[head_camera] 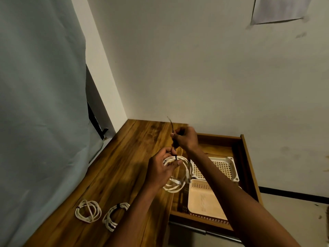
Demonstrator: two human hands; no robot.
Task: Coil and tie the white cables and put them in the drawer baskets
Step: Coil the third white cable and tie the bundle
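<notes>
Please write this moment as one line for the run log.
step: tying coil | left hand: holds white cable coil | right hand: pulls black tie | table: two tied coils | baskets: empty

A wooden tabletop (124, 157) runs into the corner of the room. Two coiled white cables lie on it near its front edge — one tied coil (88, 211) to the left, another (114, 215) just beside it, apart — each bound with a dark tie.

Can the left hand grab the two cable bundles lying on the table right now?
Probably not yet. The left hand grips the cable coil while the right hand pulls the black tie. Nothing blocks the way to the two tied bundles.
</notes>
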